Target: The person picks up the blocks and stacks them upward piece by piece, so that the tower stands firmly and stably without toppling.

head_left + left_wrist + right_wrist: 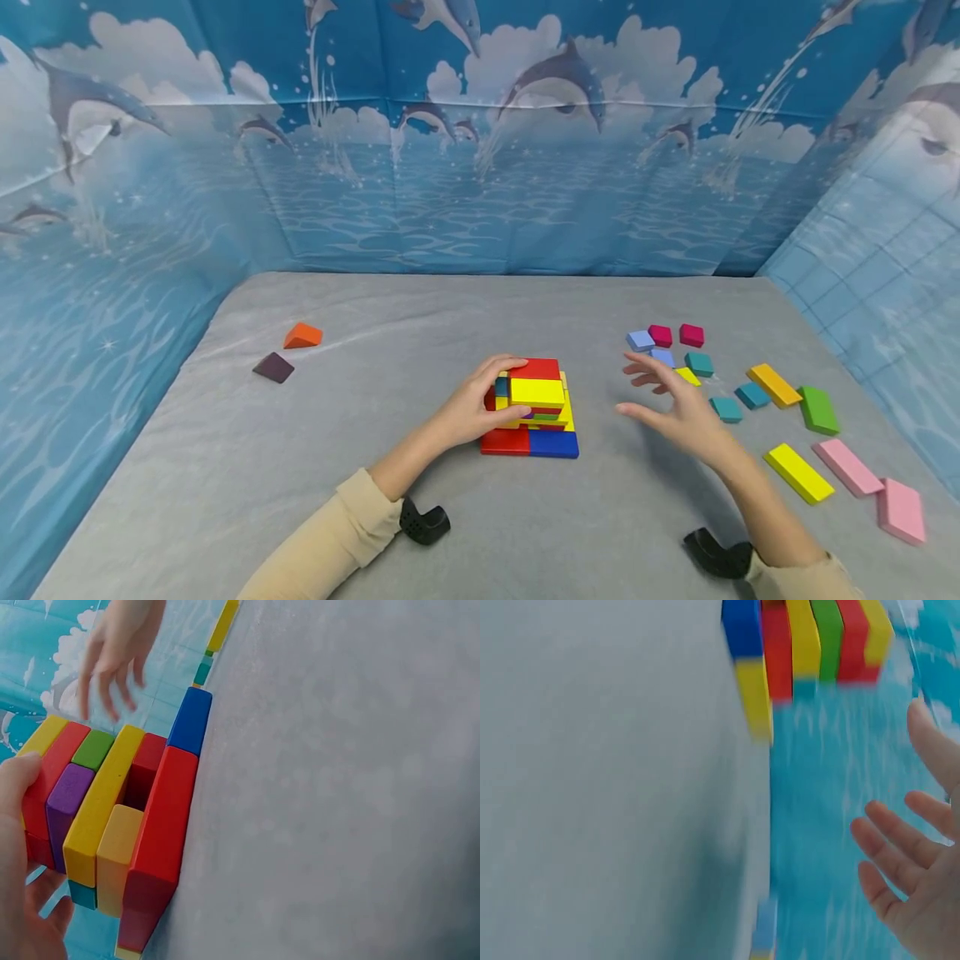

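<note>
A tower of coloured building blocks point(552, 444) stands mid-table, with red and blue blocks in its bottom layer. My left hand point(480, 404) reaches round its upper part from the left, thumb on the near side and fingers toward the far side. In the left wrist view, the thumb lies against the upper yellow and red layers of the tower point(161, 817); part of the fingers is hidden behind it. My right hand point(678, 408) hovers to the right of the tower, fingers spread and holding nothing. The right wrist view shows this hand point(922, 870) apart from the tower point(806, 645).
Loose blocks lie on the right, among them a green block point(819, 410), a yellow block point(798, 473) and pink blocks point(847, 467). An orange block point(303, 336) and a dark block point(273, 367) lie on the left. A dolphin-print curtain point(465, 192) surrounds the grey table.
</note>
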Demonstrator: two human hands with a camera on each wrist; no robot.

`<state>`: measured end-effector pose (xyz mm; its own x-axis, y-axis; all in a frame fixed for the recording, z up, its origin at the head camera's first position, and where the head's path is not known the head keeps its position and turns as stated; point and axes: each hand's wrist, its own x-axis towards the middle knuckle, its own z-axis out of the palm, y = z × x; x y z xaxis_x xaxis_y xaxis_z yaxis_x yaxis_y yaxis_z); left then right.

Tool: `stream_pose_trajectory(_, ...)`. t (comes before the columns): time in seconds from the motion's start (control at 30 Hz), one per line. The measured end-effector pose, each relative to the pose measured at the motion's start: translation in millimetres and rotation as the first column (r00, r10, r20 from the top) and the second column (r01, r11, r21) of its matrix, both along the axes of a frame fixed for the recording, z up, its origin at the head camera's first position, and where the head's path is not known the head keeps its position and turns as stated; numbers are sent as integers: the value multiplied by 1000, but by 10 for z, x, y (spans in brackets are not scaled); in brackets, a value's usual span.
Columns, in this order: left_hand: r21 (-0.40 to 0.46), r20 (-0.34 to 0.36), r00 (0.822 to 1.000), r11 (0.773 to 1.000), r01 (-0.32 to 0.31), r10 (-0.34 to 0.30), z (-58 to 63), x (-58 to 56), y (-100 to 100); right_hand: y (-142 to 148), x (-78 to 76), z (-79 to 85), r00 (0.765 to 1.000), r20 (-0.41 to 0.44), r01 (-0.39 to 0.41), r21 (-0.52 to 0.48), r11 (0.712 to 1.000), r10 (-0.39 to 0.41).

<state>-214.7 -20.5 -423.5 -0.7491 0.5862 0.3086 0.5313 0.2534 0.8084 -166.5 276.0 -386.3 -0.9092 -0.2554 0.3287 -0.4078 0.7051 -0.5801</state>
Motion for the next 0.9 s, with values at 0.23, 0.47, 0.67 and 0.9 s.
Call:
stream_pose_trajectory(0.23, -10, 15, 1000, 1000, -11, 11, 13, 17, 10, 619, 404, -143, 965, 5, 260, 71, 963, -261)
stream_pose_trajectory(0.47, -16, 20, 1000, 1000, -19, 19, 7, 11, 12, 906, 705, -227, 938, -7, 344, 159, 925, -347)
stream_pose_trajectory(0.67, -27, 20, 1000, 999, -17, 17, 19, 11, 7, 994, 777, -282, 926, 80, 338, 258, 905, -369)
stream_pose_trajectory(0.9, -33, 27, 999, 999, -17, 18, 15, 10, 6, 924, 720, -230, 932, 123, 294, 289, 911, -340)
